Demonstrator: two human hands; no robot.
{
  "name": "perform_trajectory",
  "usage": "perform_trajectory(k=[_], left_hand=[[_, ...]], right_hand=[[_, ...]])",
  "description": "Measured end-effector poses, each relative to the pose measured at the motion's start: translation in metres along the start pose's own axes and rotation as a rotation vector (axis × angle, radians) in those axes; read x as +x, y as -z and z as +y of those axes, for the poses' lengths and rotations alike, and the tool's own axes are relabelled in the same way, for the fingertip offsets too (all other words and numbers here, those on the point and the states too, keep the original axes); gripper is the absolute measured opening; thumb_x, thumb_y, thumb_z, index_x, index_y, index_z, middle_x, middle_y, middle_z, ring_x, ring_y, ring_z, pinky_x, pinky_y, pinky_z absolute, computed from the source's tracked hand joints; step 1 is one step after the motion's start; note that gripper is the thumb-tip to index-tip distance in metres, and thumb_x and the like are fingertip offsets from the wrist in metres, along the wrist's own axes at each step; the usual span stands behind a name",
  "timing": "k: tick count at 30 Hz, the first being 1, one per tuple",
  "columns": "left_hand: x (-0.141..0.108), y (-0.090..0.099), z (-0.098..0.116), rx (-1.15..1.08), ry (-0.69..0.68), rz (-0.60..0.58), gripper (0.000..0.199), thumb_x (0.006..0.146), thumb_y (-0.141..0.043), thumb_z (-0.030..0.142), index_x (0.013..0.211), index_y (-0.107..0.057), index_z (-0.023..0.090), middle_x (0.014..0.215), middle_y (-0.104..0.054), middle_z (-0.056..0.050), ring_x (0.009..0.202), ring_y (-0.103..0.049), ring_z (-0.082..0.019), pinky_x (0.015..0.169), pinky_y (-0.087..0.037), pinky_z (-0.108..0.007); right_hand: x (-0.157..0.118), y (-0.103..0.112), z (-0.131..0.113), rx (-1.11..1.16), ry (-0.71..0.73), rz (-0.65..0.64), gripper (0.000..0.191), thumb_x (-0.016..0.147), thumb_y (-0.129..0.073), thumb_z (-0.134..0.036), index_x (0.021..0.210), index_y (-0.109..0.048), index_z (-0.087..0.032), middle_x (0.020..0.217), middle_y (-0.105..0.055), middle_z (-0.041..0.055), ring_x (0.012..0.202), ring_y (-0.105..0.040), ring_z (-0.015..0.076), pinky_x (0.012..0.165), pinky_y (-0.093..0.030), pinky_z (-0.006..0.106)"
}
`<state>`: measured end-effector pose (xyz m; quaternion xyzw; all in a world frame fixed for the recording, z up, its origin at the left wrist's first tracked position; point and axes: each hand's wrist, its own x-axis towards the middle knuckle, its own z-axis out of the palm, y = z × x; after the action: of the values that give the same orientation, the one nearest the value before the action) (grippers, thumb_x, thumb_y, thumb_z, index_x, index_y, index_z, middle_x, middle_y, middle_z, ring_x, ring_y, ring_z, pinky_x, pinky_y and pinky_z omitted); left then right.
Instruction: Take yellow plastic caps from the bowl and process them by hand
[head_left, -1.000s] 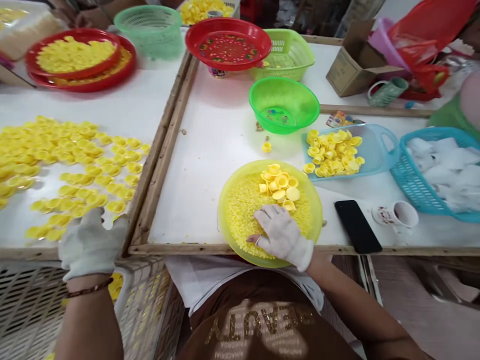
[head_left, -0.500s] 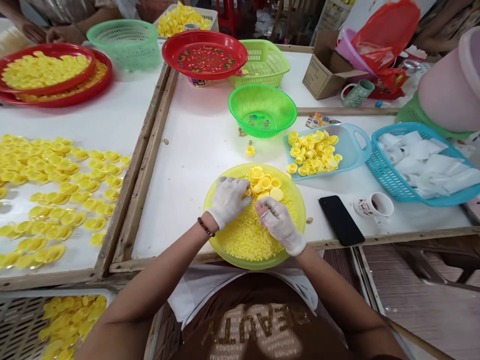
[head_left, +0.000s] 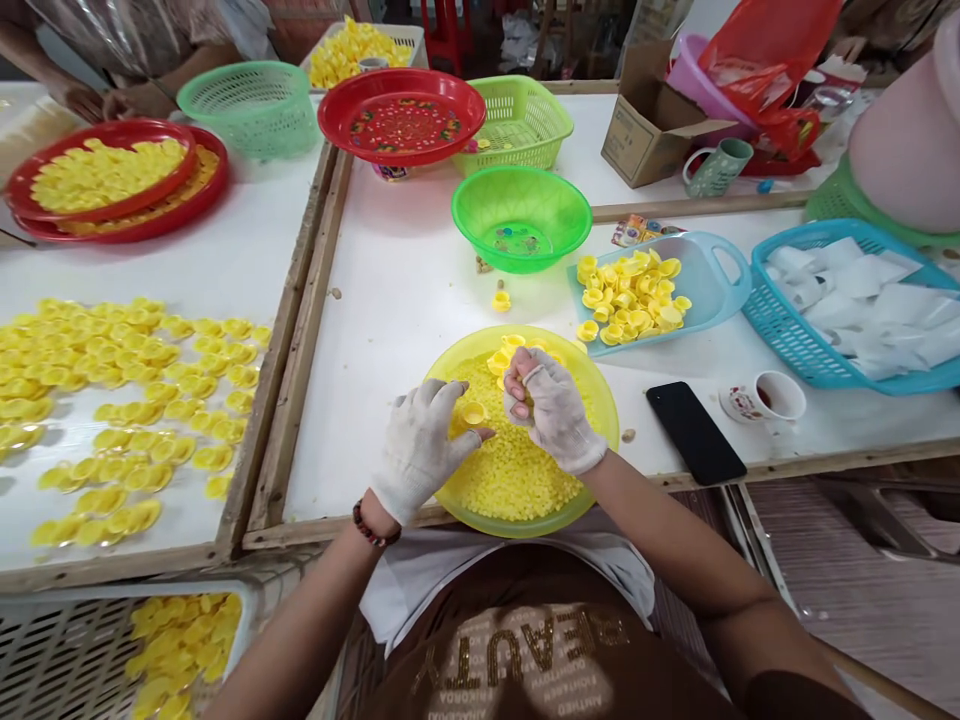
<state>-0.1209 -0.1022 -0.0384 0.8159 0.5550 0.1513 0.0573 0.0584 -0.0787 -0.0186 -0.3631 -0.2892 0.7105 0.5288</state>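
Observation:
A yellow bowl (head_left: 609, 440) filled with small yellow pellets (head_left: 510, 480) stands at the table's front edge. Over its left side my left hand (head_left: 421, 445), in a white glove with bare fingertips, has thumb and fingers spread. A small yellow cup-shaped cap (head_left: 473, 413) shows between them; whether they touch it is unclear. My right hand (head_left: 555, 410), gloved alike, is curled closed above the bowl's middle, hiding what its fingers hold. Behind it, more yellow caps (head_left: 501, 362) lie on the pellets, partly covered by the hand.
A blue tray (head_left: 712, 275) of yellow caps, a phone (head_left: 696, 432), a mug (head_left: 780, 396) and a blue basket (head_left: 784, 340) of white pieces stand right. Ahead are a green bowl (head_left: 523, 215) and red tray (head_left: 401, 115). Wooden strips (head_left: 289, 400) divide the table; a co-worker's hands (head_left: 135, 100) are far left.
My left hand has moved left and towards me, its fingers spreading. My right hand has risen slightly and curled in. The view has shifted a little.

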Motion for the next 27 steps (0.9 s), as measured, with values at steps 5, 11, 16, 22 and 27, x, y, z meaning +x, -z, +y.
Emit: perform_trajectory(k=[5, 11, 16, 22, 27], left_hand=[[-0.011, -0.01, 0.005, 0.012, 0.089, 0.084, 0.039, 0.082, -0.076, 0.043, 0.11, -0.064, 0.018, 0.107, -0.066, -0.01, 0.098, -0.063, -0.029, 0.085, -0.045, -0.041], [-0.012, -0.011, 0.008, 0.008, 0.13, 0.096, 0.024, 0.082, -0.07, 0.033, 0.1, -0.064, 0.018, 0.098, -0.067, -0.009, 0.093, -0.063, -0.029, 0.082, -0.044, -0.042], [-0.014, -0.009, 0.007, -0.072, 0.104, 0.118, 0.02, 0.087, -0.068, 0.034, 0.1, -0.062, 0.02, 0.101, -0.068, -0.008, 0.095, -0.063, -0.029, 0.084, -0.043, -0.043], [-0.021, 0.006, 0.013, -0.56, 0.069, 0.161, 0.017, 0.087, -0.068, 0.026, 0.098, -0.057, 0.019, 0.097, -0.065, -0.005, 0.087, -0.063, -0.019, 0.081, -0.05, -0.034], [-0.035, 0.023, -0.001, -0.658, 0.08, 0.146, 0.02, 0.086, -0.073, 0.026, 0.099, -0.06, 0.018, 0.097, -0.064, -0.004, 0.084, -0.061, -0.016, 0.079, -0.052, -0.031]], right_hand=[[0.026, -0.031, 0.018, -0.052, 0.128, -0.047, 0.044, 0.082, -0.072, -0.057, 0.076, -0.045, -0.023, 0.059, -0.044, -0.0095, 0.045, -0.038, 0.0049, 0.044, -0.031, 0.02], [0.033, -0.039, 0.034, -0.188, 0.183, -0.043, 0.043, 0.084, -0.067, -0.061, 0.079, -0.046, -0.024, 0.059, -0.046, -0.009, 0.05, -0.046, 0.0067, 0.05, -0.038, 0.022], [0.026, -0.029, 0.022, -0.126, 0.163, -0.007, 0.043, 0.083, -0.07, -0.056, 0.076, -0.043, -0.023, 0.062, -0.041, -0.0092, 0.048, -0.038, 0.005, 0.044, -0.031, 0.02], [-0.002, 0.001, 0.005, -0.211, 0.105, -0.004, 0.038, 0.087, -0.07, -0.05, 0.078, -0.047, -0.022, 0.062, -0.039, -0.0088, 0.045, -0.034, 0.0044, 0.043, -0.027, 0.02], [-0.025, 0.023, 0.01, -0.488, 0.014, -0.038, 0.034, 0.09, -0.067, -0.05, 0.08, -0.052, -0.022, 0.059, -0.04, -0.0076, 0.047, -0.035, 0.0067, 0.044, -0.028, 0.022]])
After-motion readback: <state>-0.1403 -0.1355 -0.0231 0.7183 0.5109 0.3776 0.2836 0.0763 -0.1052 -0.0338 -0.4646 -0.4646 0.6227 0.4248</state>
